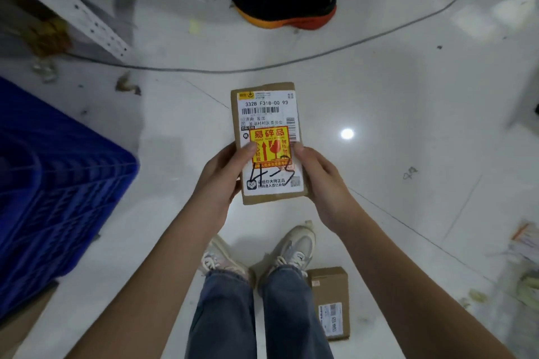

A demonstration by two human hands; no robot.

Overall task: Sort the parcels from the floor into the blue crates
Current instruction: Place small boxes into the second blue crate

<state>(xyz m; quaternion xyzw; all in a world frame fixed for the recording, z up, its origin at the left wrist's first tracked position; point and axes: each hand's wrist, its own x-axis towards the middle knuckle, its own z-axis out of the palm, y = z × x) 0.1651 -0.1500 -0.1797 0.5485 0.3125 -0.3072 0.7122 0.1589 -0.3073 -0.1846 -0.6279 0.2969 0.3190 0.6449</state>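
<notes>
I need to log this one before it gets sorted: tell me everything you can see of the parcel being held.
The held parcel is a small flat brown cardboard box, label side up, long edge pointing away from the person. A white shipping label with barcodes covers its face, under a yellow-and-red fragile sticker with "4-3" handwritten in black marker. The left hand and right hand grip its lower sides, thumbs on top, above the white floor.

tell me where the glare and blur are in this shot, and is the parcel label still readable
Head view: a bright light reflection sits on the glossy floor right of the held parcel; its label is sharp and readable between both hands, while the blue crate and the frame's edges are blurred, and the cable bows from wide-angle distortion.
</notes>
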